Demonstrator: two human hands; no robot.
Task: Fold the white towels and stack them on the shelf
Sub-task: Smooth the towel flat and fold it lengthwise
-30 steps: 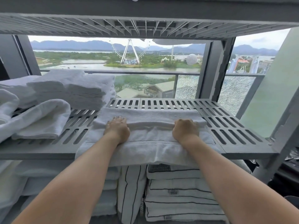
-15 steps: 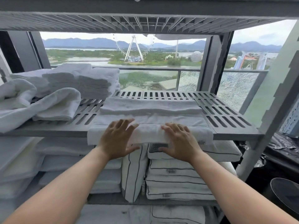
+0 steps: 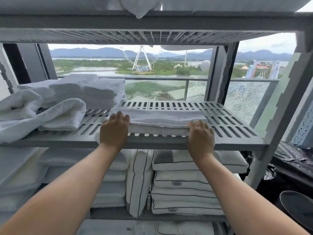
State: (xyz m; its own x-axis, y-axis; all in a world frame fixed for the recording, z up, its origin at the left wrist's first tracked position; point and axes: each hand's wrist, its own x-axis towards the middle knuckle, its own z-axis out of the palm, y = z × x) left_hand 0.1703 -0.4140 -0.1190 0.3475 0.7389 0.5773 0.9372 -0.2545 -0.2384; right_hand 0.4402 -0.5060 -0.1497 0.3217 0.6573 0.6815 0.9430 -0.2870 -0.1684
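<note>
Head view: the left hand (image 3: 114, 131) curls its fingers over the left end of the folded towel (image 3: 162, 118), gripping it, with the thumb hidden beneath. The right hand (image 3: 200, 138) lies with spread, nearly straight fingers pressed against the towel's right front corner, clasping nothing. Both forearms reach up from the bottom of the picture.

This towel is white and folded into a long, flat bundle, with several layers showing along its near side. It lies on the middle shelf (image 3: 235, 128), a grey slatted board, near the front edge and roughly centred, its long side running along that edge.

To the left, a loose towel (image 3: 62, 116) lies rumpled and draped over the front edge, near the left hand but apart from the bundle. Behind it, at the back left, stands a stack of folded towels (image 3: 94, 92). Bare slats lie open behind the bundle and to its right, as far as the grey upright post (image 3: 279, 112). The upper shelf (image 3: 152, 37) hangs close overhead. Below, striped pillows (image 3: 183, 185) fill the lower shelf. Black plastic (image 3: 291, 160) lies beyond the post on the right.
</note>
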